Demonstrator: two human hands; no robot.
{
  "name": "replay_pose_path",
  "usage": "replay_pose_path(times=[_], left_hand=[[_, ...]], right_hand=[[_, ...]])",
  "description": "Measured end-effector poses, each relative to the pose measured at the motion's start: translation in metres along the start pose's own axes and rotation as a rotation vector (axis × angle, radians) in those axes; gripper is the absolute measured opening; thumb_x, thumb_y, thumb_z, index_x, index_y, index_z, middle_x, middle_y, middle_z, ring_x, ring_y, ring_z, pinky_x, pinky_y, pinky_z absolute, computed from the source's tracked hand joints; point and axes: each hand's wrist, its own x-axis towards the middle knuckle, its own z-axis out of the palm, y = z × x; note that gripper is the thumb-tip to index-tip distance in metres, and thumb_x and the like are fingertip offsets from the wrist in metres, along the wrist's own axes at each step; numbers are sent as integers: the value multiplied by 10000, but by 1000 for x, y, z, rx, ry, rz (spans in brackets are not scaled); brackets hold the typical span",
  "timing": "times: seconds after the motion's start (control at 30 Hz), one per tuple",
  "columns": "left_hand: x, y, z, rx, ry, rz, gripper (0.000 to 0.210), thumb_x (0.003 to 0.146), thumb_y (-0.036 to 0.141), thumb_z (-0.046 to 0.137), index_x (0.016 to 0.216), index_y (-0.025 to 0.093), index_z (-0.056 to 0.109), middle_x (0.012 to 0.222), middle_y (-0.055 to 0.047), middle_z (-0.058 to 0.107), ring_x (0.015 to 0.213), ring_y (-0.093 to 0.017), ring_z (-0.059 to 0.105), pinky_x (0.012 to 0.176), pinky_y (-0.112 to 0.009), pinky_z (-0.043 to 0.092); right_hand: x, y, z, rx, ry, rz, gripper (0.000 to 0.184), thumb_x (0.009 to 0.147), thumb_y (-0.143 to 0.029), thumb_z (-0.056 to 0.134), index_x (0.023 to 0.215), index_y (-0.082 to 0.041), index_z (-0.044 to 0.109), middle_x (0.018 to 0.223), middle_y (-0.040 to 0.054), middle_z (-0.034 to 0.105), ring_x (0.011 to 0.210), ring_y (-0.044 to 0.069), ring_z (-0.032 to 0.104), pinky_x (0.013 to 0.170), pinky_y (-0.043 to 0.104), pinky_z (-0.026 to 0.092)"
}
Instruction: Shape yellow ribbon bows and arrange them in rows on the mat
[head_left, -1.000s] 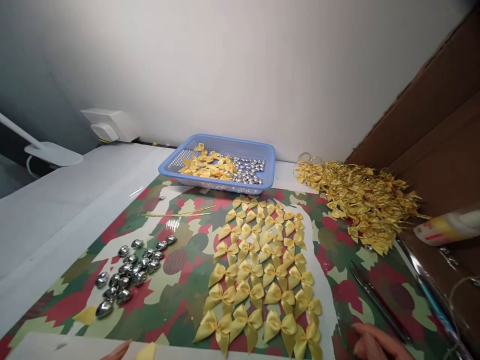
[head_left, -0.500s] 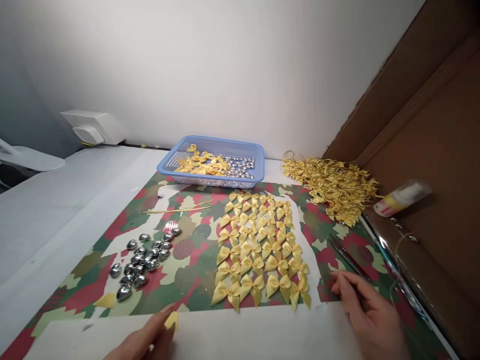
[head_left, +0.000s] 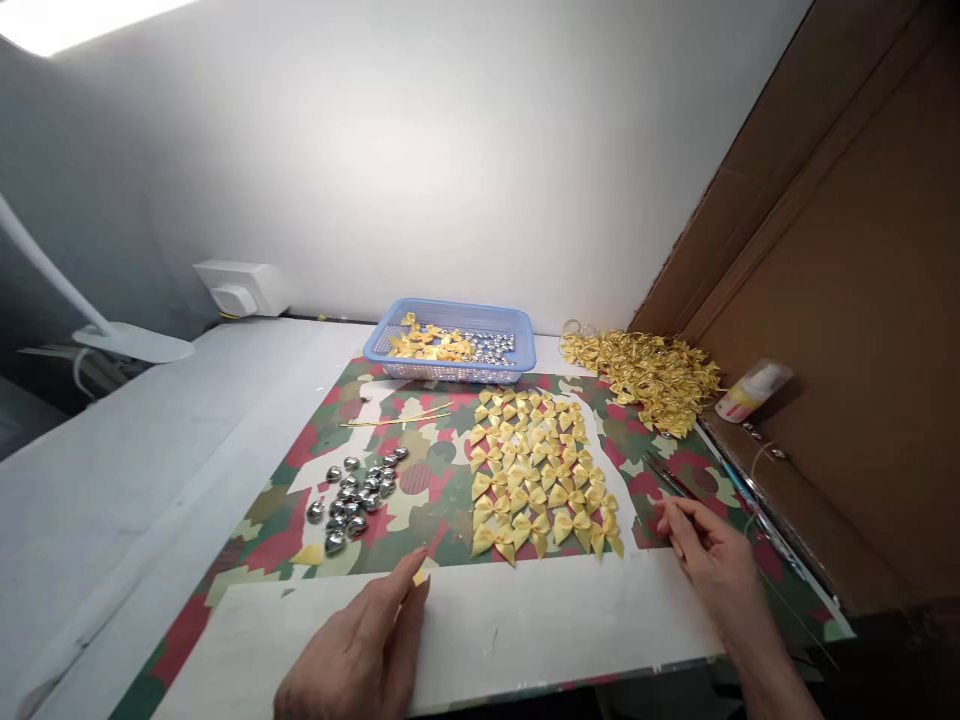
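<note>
My left hand (head_left: pixel 367 640) rests low over the white front strip, thumb and forefinger nearly together; a small yellow piece (head_left: pixel 421 577) shows between their tips, its kind unclear. At the right, my right hand (head_left: pixel 709 550) is closed in a pinch beside the tweezers (head_left: pixel 671 478); whatever it holds is too small to make out. Between the hands, yellow ribbon bows (head_left: pixel 529 500) lie in rows on the camouflage-patterned mat (head_left: pixel 442 520). Left of them sits a loose group of shiny silver bells or beads (head_left: pixel 351 508).
A blue basket (head_left: pixel 450 375) behind holds bows and silver pieces. Thin gold strips (head_left: pixel 397 418) lie before it. At the right are a heap of gold bows (head_left: pixel 652 380), a small bottle (head_left: pixel 752 390) and a cardboard wall (head_left: pixel 840 400). A white lamp base (head_left: pixel 135 343) stands left.
The camera view has shifted, so the table appears smaller and farther away, with more of its front edge showing. Both hands keep nearly the same places over the mat.
</note>
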Motion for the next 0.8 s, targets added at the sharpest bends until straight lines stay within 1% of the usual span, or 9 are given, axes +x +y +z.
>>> replay_pose_path(times=[0.07, 0.13, 0.23, 0.33, 0.43, 0.5, 0.67, 0.8], left_hand=[[3, 1, 0, 17, 18, 38, 295, 991, 329, 487, 1211, 204, 638, 900, -40, 789, 744, -195, 741, 693, -272, 501], [5, 0, 0, 27, 6, 45, 290, 996, 312, 474, 1221, 200, 620, 916, -45, 773, 758, -198, 729, 694, -279, 500], [7, -2, 1, 31, -6, 74, 295, 995, 272, 454, 1243, 189, 592, 1002, -78, 731, 887, -237, 695, 765, -320, 508], [10, -4, 1, 44, 36, 113, 302, 982, 258, 463, 1241, 163, 586, 1076, -123, 690, 1012, -288, 643, 854, -392, 498], [12, -4, 0, 72, 80, 123, 297, 968, 244, 478, 1229, 153, 588, 1133, -148, 666, 1056, -319, 616, 864, -437, 488], [13, -3, 0, 89, 87, 125, 295, 958, 241, 484, 1219, 152, 588, 1174, -160, 652, 1095, -343, 595, 859, -461, 481], [15, -3, -2, 119, 45, 140, 304, 943, 259, 470, 1204, 141, 573, 1245, -186, 615, 1202, -387, 524, 911, -515, 444], [14, -14, 1, 96, -11, 204, 357, 930, 257, 503, 1271, 155, 531, 1318, -182, 567, 1266, -376, 476, 962, -501, 412]], right_hand=[[1, 1, 1, 16, -2, -19, 484, 805, -615, 612, 875, -149, 723, 671, 42, 646, 497, 134, 515, 417, 228, 388], [1, 2, 2, 25, -6, -40, 476, 805, -611, 612, 874, -152, 718, 671, 40, 642, 500, 136, 511, 423, 230, 387], [1, 0, 3, 27, -12, -73, 443, 827, -587, 589, 849, -158, 700, 680, 38, 633, 512, 139, 510, 436, 232, 387], [1, -1, 5, 20, -5, -109, 426, 842, -571, 566, 832, -162, 684, 684, 40, 629, 542, 155, 530, 458, 240, 404], [0, -1, 7, 7, 6, -131, 424, 844, -564, 554, 840, -159, 682, 675, 46, 632, 583, 182, 562, 495, 255, 439], [0, -1, 8, -4, 13, -132, 425, 846, -561, 543, 846, -158, 680, 672, 50, 633, 612, 199, 581, 526, 267, 461], [-2, -3, 9, -34, 6, -105, 408, 859, -547, 519, 869, -173, 681, 712, 53, 653, 688, 217, 619, 620, 277, 502], [-2, -7, 9, -64, -1, -66, 397, 868, -543, 505, 859, -189, 684, 721, 50, 665, 712, 219, 638, 642, 267, 513]])
